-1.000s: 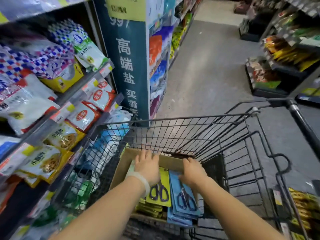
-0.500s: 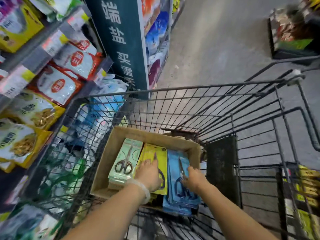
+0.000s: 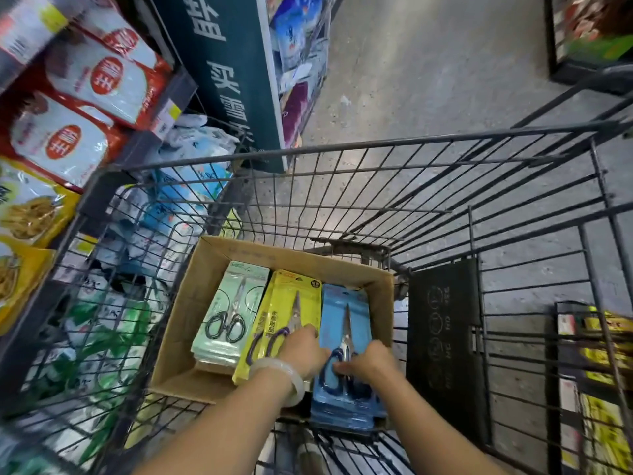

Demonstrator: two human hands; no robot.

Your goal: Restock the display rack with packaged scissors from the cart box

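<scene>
Restocking has barely begun: three full stacks of packaged scissors point(image 3: 236, 311) fill the cart box point(image 3: 191, 299). The left hand point(image 3: 303, 351) presses the yellow pack point(image 3: 284, 317); the right hand point(image 3: 368, 363) grasps the blue pack point(image 3: 346, 313); no rack visible.

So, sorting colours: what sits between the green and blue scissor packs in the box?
The yellow scissor packs fill that middle row, left hand resting on them, in the head view.

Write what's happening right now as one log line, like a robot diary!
stage: picking from box | left hand: on yellow scissors pack | right hand: on blue scissors pack | green pack: untouched | rack: not restocked yet
</scene>
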